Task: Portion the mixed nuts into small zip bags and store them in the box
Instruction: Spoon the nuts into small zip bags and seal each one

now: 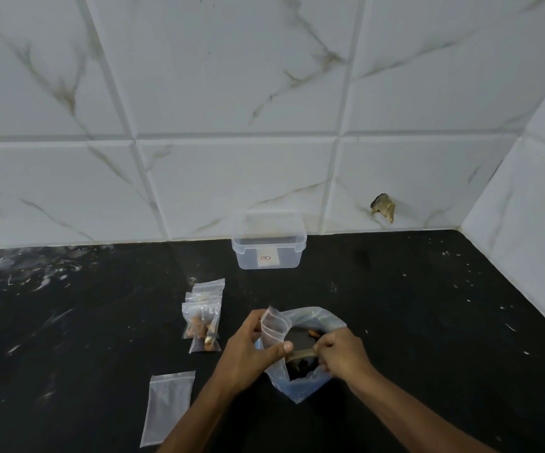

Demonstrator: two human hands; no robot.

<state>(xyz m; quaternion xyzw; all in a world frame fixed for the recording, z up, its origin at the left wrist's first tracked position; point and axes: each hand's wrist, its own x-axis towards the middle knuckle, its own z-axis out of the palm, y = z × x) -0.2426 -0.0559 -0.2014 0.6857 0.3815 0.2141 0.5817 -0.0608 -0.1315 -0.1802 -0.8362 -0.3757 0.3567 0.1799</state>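
Step in hand: filling 1 more small zip bag point(274, 325) over the big nut bag point(304, 364), as I judge it.
Left hand point(248, 351): its grip pinches the small zip bag by the edge, thumb in front, and holds it upright.
Right hand point(340, 353): fingers curled at the big bag's mouth, holding its rim; whether nuts are inside the grip, I cannot tell.
Filled bags point(203, 317): in a pile on the tabletop point(428, 305), left of the hands.
Empty bag point(168, 407): flat, near left.
Box point(268, 245): open, far, by the wall; it seems empty.
Next move: probably open the small bag's mouth wide, then drop nuts in.
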